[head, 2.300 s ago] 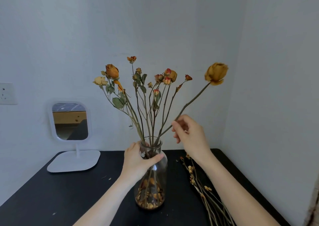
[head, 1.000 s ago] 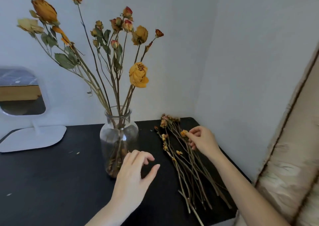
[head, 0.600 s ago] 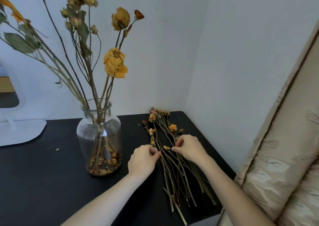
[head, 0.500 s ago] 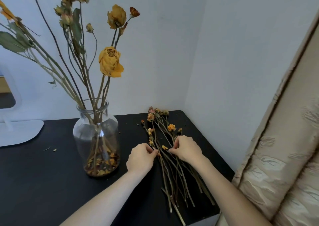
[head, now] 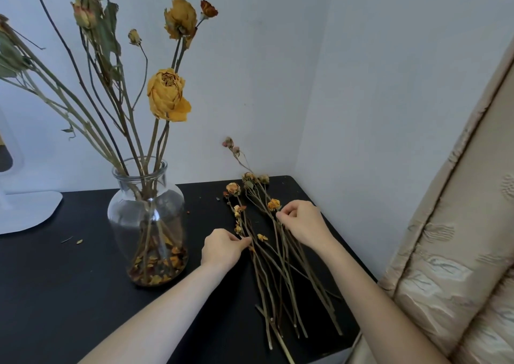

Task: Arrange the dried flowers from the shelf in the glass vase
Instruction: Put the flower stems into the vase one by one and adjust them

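A glass vase [head: 146, 219] stands on the black shelf [head: 55, 294], holding several dried roses [head: 167, 94] and loose petals at its bottom. To its right a pile of dried flower stems [head: 278, 269] lies flat. My left hand [head: 222, 248] pinches stems on the pile's left side. On the pile's right side, my right hand [head: 301, 222] is closed on a stem just below a small orange bud [head: 274, 204]. One stem with pink buds [head: 232, 145] tilts up off the shelf toward the wall.
A white mirror base [head: 25, 210] stands at the far left. White walls meet in a corner behind the pile. A beige patterned fabric [head: 456, 252] hangs along the right edge. Small petal crumbs [head: 79, 242] lie on the shelf.
Both hands left the vase and came down onto the stem pile. Since half a second ago, one stem's bud end has risen off the shelf toward the wall.
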